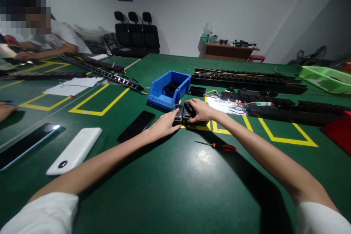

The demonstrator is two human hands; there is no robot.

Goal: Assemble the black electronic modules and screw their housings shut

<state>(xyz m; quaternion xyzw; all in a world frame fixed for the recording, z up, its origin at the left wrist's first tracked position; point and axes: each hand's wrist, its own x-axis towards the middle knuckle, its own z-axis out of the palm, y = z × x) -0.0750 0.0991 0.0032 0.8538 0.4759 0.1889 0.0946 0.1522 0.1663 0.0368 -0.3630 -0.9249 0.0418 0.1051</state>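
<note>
Both my arms reach out over the green table (175, 175). My left hand (164, 125) grips the left end of a small black socket module (183, 115) that lies on the table. My right hand (200, 109) closes over the module's right end from above, fingers curled on it. Just behind the module stands a blue parts bin (169, 89) with black parts inside. A red-handled screwdriver (219, 146) lies on the table in front of my right forearm.
A black phone (136, 125), a white power bank (74, 150) and another phone (24, 146) lie at the left. Long black power strips (246, 78) and wired parts lie behind, with a green basket (326, 78) far right. Another person works at the far left.
</note>
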